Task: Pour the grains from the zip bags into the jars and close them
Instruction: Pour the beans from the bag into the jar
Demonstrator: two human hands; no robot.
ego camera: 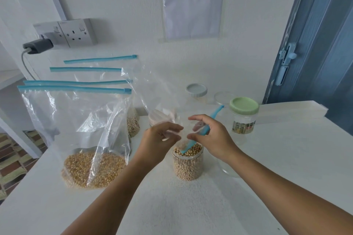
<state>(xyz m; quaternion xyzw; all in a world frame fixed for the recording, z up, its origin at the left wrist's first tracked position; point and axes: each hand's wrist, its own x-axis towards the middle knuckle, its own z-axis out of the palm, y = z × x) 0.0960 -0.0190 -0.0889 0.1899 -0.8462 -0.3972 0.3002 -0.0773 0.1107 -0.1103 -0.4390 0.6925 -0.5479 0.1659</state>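
Both hands, left hand (pixel 161 135) and right hand (pixel 208 135), pinched the emptied bag (pixel 152 89) over one filled, uncapped jar (pixel 188 162); several bags of grain (pixel 89 166) remained.

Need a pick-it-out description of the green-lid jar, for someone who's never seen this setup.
Start at the blue door on the right and drop to the white table beside it. The green-lid jar stands upright near the table's back edge, just right of the right hand. It alone has a pale green screw lid and a printed label; the open jar in front has no lid and is full of beans.
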